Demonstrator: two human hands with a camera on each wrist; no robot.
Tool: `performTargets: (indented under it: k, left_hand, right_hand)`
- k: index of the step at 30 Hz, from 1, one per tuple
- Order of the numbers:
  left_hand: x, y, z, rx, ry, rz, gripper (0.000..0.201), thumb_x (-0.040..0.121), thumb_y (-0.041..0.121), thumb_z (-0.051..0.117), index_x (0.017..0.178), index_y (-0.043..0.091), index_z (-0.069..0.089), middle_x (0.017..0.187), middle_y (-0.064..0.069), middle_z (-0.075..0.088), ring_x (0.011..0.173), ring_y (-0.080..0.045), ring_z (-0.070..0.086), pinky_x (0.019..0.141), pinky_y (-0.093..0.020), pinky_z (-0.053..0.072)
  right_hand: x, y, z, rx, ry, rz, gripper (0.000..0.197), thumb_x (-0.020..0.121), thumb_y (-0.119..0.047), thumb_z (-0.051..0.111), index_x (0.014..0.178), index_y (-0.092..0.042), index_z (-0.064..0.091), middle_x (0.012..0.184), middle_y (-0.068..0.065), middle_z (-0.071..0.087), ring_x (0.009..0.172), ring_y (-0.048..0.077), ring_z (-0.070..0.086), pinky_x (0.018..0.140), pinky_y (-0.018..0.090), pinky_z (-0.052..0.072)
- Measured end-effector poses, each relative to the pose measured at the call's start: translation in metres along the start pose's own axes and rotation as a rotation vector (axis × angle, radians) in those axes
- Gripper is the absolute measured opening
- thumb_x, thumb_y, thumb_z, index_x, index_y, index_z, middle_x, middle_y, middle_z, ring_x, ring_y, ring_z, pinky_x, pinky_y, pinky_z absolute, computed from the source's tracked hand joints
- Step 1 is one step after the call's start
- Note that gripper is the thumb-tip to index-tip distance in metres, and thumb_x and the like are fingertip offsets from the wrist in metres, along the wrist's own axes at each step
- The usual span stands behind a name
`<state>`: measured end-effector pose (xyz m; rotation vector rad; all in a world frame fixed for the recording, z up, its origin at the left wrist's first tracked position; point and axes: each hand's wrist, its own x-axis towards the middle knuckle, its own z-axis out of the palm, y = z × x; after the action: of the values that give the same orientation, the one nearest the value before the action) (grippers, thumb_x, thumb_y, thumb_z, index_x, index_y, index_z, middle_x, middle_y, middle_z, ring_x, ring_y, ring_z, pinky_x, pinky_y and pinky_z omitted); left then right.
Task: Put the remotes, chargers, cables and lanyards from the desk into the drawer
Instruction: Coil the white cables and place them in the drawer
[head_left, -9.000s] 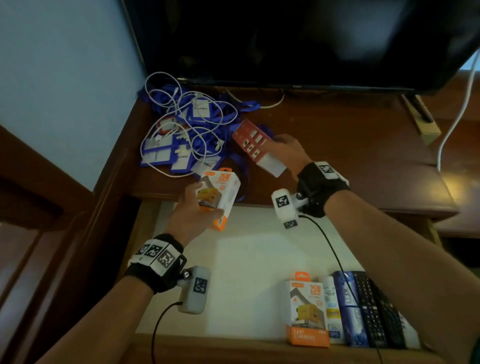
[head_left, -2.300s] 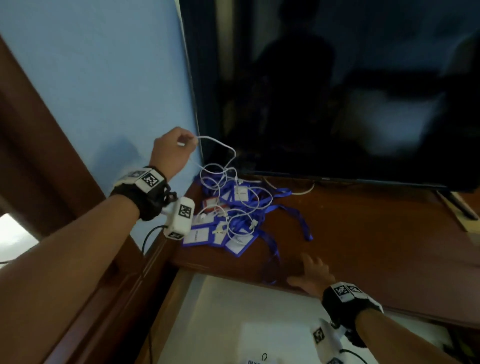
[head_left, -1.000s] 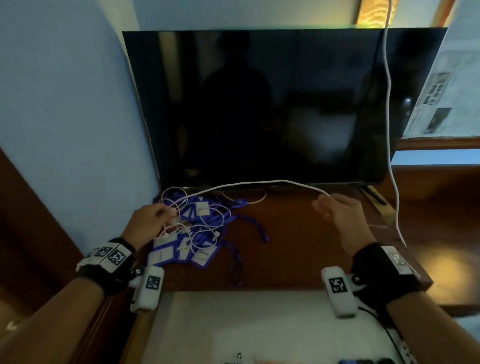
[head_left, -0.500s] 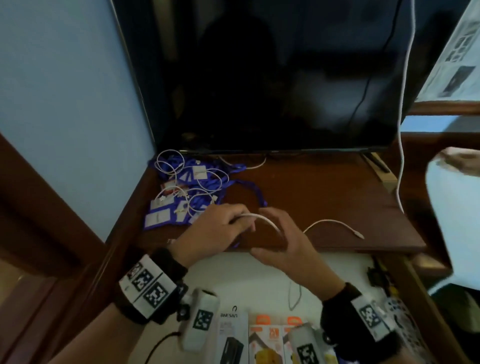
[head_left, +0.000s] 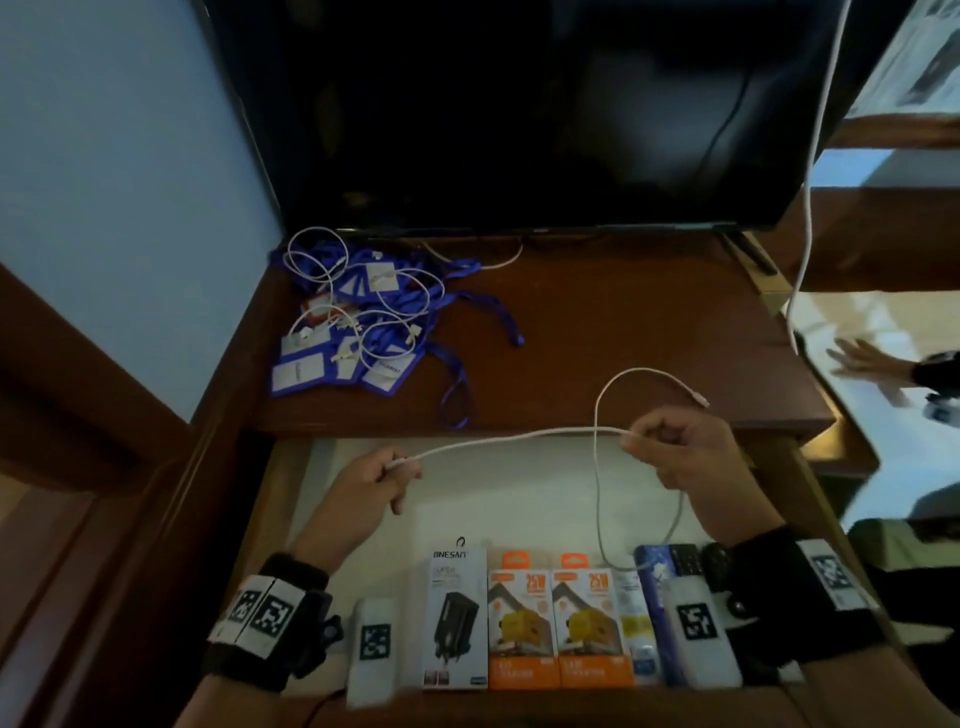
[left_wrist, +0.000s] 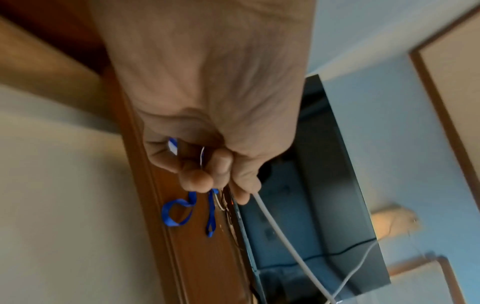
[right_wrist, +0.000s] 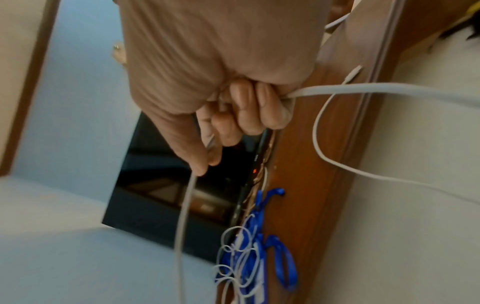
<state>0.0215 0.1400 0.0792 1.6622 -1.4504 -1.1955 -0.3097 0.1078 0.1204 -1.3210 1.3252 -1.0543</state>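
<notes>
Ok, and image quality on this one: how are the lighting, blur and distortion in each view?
Head view: dim and underexposed, TV near black, desk edges bowed by the wide lens, boxes in the drawer still legible. Left wrist view: left hand fills the frame, soft; white cable readable. Right wrist view: right hand and lanyards smeared by motion blur; washed-out highlights at right.

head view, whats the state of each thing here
drawer: open, boxes along its front edge
cable: stretched between both hands above the drawer
left hand: pinches one end of the cable
right hand: grips the cable, far end looping free
lanyards: tangled with thin white cables on the desk
tv: screen dark
</notes>
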Motion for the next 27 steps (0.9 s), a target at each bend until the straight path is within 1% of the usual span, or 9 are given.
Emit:
performTargets:
  k: [3, 8, 11, 13, 15, 18, 20, 23, 27]
  left_hand:
    - [0.000, 0.000, 0.017, -0.207, 0.036, -0.054, 0.024, 0.100, 0.018, 0.046, 0.081, 0.013, 0.059, 0.054, 0.004, 0.047, 0.064, -0.020, 0.042, 0.071, -0.034, 0.036]
    - [0.005, 0.018, 0.025, -0.694, 0.149, -0.160, 0.038, 0.096, 0.009, 0.046, 0.062, 0.016, 0.061, 0.055, 0.001, 0.042, 0.046, -0.009, 0.043, 0.057, -0.028, 0.034]
    - [0.002, 0.020, 0.035, -0.617, 0.101, -0.232, 0.031, 0.090, 0.010, 0.049, 0.064, 0.009, 0.065, 0.054, -0.005, 0.052, 0.049, -0.015, 0.050, 0.059, -0.030, 0.035]
    - [-0.003, 0.018, 0.044, -0.483, -0.018, -0.267, 0.026, 0.087, 0.011, 0.051, 0.069, 0.005, 0.067, 0.058, -0.011, 0.059, 0.053, -0.017, 0.055, 0.059, -0.030, 0.036]
    - [-0.005, 0.016, 0.053, -0.417, -0.124, -0.301, 0.024, 0.088, 0.009, 0.050, 0.074, 0.002, 0.068, 0.060, -0.013, 0.059, 0.055, -0.019, 0.055, 0.058, -0.028, 0.037]
    - [-0.001, 0.019, 0.063, -0.465, -0.209, -0.361, 0.023, 0.086, 0.003, 0.039, 0.071, 0.004, 0.057, 0.051, -0.004, 0.039, 0.045, -0.016, 0.038, 0.051, -0.025, 0.032]
    - [0.004, 0.023, 0.067, -0.521, -0.214, -0.392, 0.021, 0.084, 0.003, 0.033, 0.069, 0.009, 0.048, 0.052, 0.000, 0.027, 0.044, -0.014, 0.024, 0.045, -0.023, 0.023]
    - [0.009, 0.033, 0.066, -0.662, -0.225, -0.421, 0.025, 0.088, 0.016, 0.035, 0.065, 0.014, 0.044, 0.051, 0.003, 0.022, 0.040, -0.010, 0.018, 0.037, -0.019, 0.018]
    - [0.006, 0.043, 0.052, -0.934, -0.008, -0.361, 0.035, 0.098, 0.028, 0.039, 0.064, 0.019, 0.037, 0.049, 0.006, 0.023, 0.038, -0.007, 0.017, 0.038, -0.019, 0.015]
  right_hand:
    - [0.000, 0.024, 0.007, 0.014, 0.041, 0.048, 0.024, 0.080, -0.001, 0.072, 0.068, -0.011, 0.054, 0.048, -0.007, 0.038, 0.043, 0.007, 0.027, 0.041, 0.020, 0.024]
    - [-0.004, 0.046, 0.009, 0.169, 0.088, 0.051, 0.034, 0.074, -0.006, 0.076, 0.062, -0.011, 0.045, 0.055, 0.003, 0.035, 0.048, 0.013, 0.029, 0.047, 0.026, 0.028]
    - [-0.011, 0.052, 0.015, 0.375, 0.079, 0.052, 0.044, 0.059, -0.029, 0.087, 0.067, -0.009, 0.048, 0.055, 0.006, 0.039, 0.049, 0.016, 0.033, 0.051, 0.026, 0.033]
    - [-0.012, 0.051, 0.018, 0.490, 0.104, 0.054, 0.048, 0.053, -0.030, 0.089, 0.068, -0.008, 0.049, 0.057, 0.007, 0.043, 0.052, 0.017, 0.036, 0.053, 0.025, 0.036]
    - [-0.010, 0.045, 0.021, 0.562, 0.112, 0.047, 0.037, 0.058, -0.021, 0.083, 0.066, -0.010, 0.049, 0.056, 0.004, 0.044, 0.054, 0.017, 0.036, 0.056, 0.027, 0.035]
    - [-0.004, 0.034, 0.025, 0.553, 0.112, 0.006, 0.023, 0.070, -0.010, 0.073, 0.062, -0.014, 0.052, 0.056, 0.002, 0.044, 0.056, 0.018, 0.035, 0.058, 0.028, 0.033]
    - [-0.002, 0.030, 0.028, 0.470, 0.107, -0.019, 0.024, 0.080, -0.002, 0.065, 0.064, -0.015, 0.051, 0.057, 0.005, 0.045, 0.055, 0.019, 0.038, 0.056, 0.029, 0.034]
    - [-0.002, 0.029, 0.032, 0.369, 0.063, -0.018, 0.029, 0.088, -0.002, 0.060, 0.066, -0.017, 0.050, 0.057, 0.007, 0.047, 0.053, 0.019, 0.039, 0.050, 0.030, 0.034]
    - [-0.005, 0.032, 0.030, 0.321, 0.034, 0.051, 0.027, 0.082, -0.019, 0.067, 0.063, -0.010, 0.049, 0.054, 0.003, 0.045, 0.051, 0.016, 0.036, 0.047, 0.025, 0.033]
